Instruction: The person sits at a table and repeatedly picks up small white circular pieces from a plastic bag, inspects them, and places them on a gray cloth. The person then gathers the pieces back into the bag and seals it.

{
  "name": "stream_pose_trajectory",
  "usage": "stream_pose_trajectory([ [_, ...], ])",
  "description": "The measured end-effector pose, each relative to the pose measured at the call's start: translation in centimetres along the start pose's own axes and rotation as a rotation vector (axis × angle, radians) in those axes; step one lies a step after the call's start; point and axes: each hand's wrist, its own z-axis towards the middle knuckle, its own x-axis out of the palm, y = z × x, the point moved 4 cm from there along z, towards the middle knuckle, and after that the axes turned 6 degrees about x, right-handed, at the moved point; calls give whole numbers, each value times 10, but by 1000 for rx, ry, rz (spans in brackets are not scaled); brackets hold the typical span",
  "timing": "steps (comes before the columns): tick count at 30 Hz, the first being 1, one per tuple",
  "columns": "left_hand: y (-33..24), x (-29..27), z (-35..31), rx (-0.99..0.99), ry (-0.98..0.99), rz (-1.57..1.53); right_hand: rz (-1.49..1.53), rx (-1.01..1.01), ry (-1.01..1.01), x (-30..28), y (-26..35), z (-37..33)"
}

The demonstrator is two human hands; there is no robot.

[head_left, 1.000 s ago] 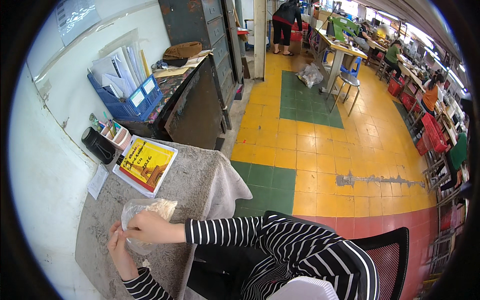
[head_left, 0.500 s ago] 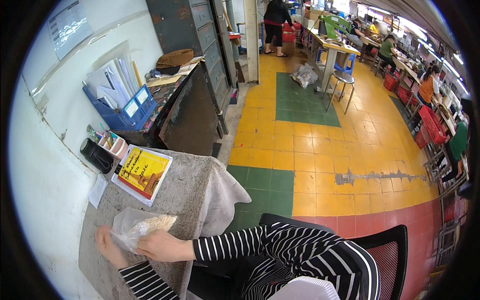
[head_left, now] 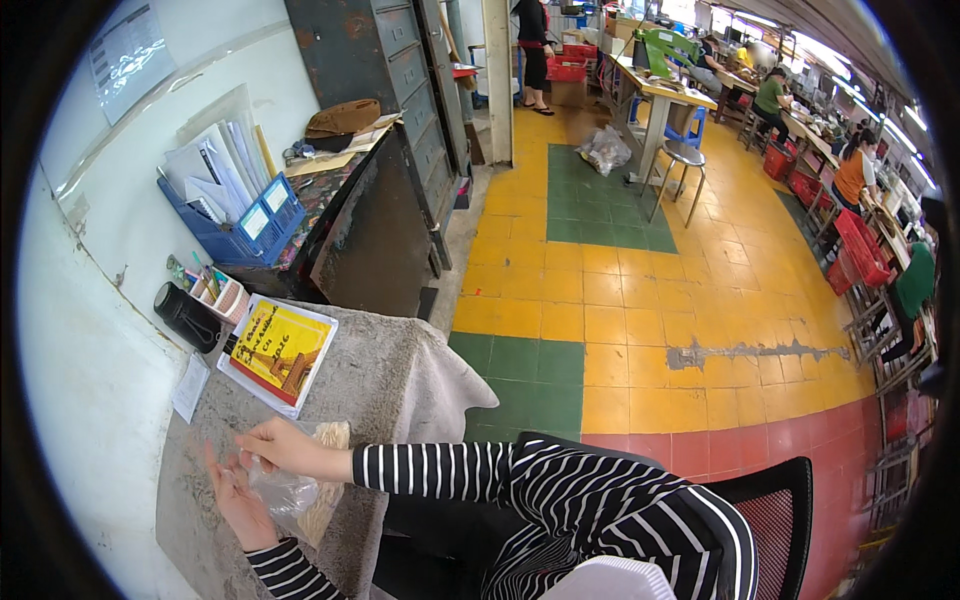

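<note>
While both forearms in striped sleeves are reaching across the grey cloth-covered worktop (head_left: 390,370), a seated person is working on one clear plastic bag (head_left: 285,492) lying near the worktop's close edge. The left hand (head_left: 238,500) is lying half open along the bag's left side, fingers stretched out and touching the film rather than closing on it. The right hand (head_left: 280,447) is curling over the bag's upper end, thumb and fingertips apparently pinching the plastic, though how firm the grip is cannot be told from this height. Something pale and tan is showing through and beside the bag (head_left: 325,470); what it is cannot be made out. Judging from how things are lying, the bag is being handled at its mouth and is not yet set aside, so the work looks to be in its middle stretch, with closing or finishing the bag seemingly yet to come.

Counted on the worktop: one bag, one yellow printed booklet (head_left: 280,352) in a clear sleeve, one small white paper slip (head_left: 190,388), one black case (head_left: 188,318) against the wall, and one small box of pens (head_left: 222,293) just beside it. One blue file tray (head_left: 250,228) stuffed with papers is sitting on the darker desk beyond. One black mesh chair (head_left: 775,520) is standing at the person's right. Several other people are working at benches far across the yellow and green tiled floor (head_left: 620,320).
</note>
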Motion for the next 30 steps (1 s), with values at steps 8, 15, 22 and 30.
stream_pose_trajectory([
  [8, 6, 8, -7, -129, 62, 168, -327, -465, -153, 10, 8, -15],
  [15, 12, -18, -2, -237, 198, 87, -586, -398, -82, 13, 29, -30],
  [22, 18, -8, -5, -131, -174, 96, -589, -625, -141, 17, 32, -45],
  [30, 11, 6, -12, 4, -39, 290, -461, -395, -103, 10, 15, -34],
])
